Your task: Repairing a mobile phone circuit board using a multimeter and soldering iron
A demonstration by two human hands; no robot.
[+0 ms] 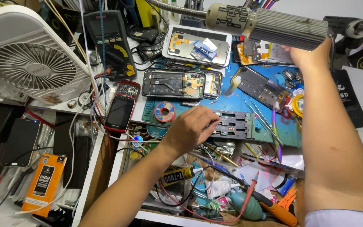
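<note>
My left hand rests knuckles-up on the blue work mat, its fingertips curled at the left end of a dark metal board holder; whether it pinches anything is hidden. My right hand reaches up and away, gripping the underside of a ribbed grey lamp head on a flexible metal neck. Opened phones with exposed boards lie on the mat just beyond my left hand. A solder wire reel sits to the left of that hand.
A white fan stands at far left beside a multimeter and a red keypad phone. Tweezers lie right of the holder. An open drawer below holds a glue tube, a teal air blower, orange-handled pliers and wires.
</note>
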